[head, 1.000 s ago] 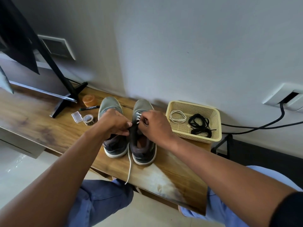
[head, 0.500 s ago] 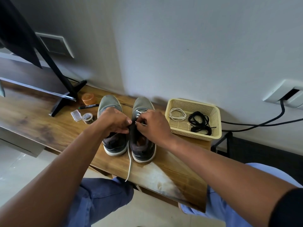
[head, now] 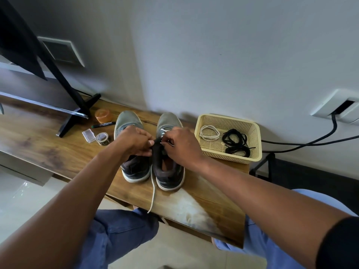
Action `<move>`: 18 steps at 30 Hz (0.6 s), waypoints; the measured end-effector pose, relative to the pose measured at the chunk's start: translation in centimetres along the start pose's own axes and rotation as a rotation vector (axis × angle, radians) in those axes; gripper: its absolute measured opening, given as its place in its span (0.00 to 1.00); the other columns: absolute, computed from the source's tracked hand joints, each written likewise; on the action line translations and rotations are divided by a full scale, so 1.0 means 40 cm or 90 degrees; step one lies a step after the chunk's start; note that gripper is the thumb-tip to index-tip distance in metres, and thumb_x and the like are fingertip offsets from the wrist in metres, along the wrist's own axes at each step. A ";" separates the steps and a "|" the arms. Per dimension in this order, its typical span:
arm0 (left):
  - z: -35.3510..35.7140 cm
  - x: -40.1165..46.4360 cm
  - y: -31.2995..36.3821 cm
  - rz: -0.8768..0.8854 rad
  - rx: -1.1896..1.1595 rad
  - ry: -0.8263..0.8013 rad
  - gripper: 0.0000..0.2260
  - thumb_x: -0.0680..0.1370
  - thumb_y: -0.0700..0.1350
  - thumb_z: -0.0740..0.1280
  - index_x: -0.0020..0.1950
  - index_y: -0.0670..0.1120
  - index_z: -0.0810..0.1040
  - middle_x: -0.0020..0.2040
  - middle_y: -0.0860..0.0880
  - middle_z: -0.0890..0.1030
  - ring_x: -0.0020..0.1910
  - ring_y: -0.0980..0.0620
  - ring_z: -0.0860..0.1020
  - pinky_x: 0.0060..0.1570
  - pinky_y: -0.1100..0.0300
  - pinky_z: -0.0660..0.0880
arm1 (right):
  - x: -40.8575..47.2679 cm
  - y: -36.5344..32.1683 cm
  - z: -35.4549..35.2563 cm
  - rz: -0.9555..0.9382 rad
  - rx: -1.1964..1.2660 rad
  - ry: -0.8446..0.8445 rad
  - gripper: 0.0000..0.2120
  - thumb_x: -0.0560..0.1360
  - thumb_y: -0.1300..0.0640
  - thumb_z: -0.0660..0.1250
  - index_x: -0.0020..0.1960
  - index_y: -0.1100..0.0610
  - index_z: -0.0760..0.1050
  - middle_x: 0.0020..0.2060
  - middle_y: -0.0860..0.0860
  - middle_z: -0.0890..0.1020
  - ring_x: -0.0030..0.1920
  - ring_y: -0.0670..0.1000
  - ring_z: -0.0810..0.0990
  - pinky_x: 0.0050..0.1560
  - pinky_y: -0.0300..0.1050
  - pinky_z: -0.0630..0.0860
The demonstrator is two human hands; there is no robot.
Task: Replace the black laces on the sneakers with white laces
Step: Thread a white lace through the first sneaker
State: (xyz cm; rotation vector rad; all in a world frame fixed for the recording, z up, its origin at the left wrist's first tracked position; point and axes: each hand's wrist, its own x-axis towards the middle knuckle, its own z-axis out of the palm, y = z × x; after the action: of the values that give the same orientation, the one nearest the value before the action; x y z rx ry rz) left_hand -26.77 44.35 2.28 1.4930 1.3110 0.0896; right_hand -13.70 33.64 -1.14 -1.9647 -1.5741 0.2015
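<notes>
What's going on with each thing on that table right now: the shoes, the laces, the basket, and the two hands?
Right sneaker: partly laced in white.
Left sneaker: no lace visible, mostly hidden by the hand.
White lace: loose end hangs over the table edge.
Basket: holds a coiled white lace and black laces.
Left hand: pinching at the right sneaker's tongue.
Right hand: pinching the lace.

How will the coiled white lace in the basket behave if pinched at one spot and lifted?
Probably floppy: the white lace lies in loose loops in the basket, so a pinch would likely lift one strand and let the rest uncoil and dangle. Likely very light, being thin cord. It sits apart from the black laces, so snagging them seems unlikely.
</notes>
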 end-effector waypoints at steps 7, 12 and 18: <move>0.004 0.007 -0.006 0.014 0.003 0.004 0.03 0.82 0.32 0.68 0.53 0.33 0.81 0.43 0.36 0.81 0.36 0.47 0.82 0.31 0.60 0.83 | -0.001 0.000 0.005 -0.006 0.030 0.016 0.03 0.73 0.58 0.71 0.41 0.55 0.81 0.36 0.50 0.77 0.39 0.54 0.77 0.40 0.52 0.75; 0.007 0.018 -0.007 0.005 -0.016 0.014 0.03 0.81 0.32 0.70 0.47 0.35 0.80 0.42 0.38 0.81 0.37 0.46 0.83 0.36 0.57 0.85 | -0.002 -0.007 0.007 -0.012 0.043 0.026 0.03 0.72 0.57 0.71 0.39 0.54 0.81 0.35 0.48 0.78 0.37 0.51 0.76 0.38 0.51 0.75; 0.003 0.022 -0.012 0.007 -0.036 0.014 0.04 0.79 0.33 0.73 0.44 0.37 0.82 0.40 0.39 0.83 0.37 0.46 0.84 0.35 0.58 0.85 | 0.000 -0.006 0.010 -0.015 0.017 0.006 0.03 0.71 0.56 0.70 0.39 0.53 0.80 0.35 0.49 0.79 0.38 0.52 0.78 0.40 0.51 0.76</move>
State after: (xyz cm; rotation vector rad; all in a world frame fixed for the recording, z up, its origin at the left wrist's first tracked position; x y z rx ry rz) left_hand -26.67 44.84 1.39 1.4548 1.3077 0.1504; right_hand -14.07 33.79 -1.33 -1.9229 -1.5805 0.2010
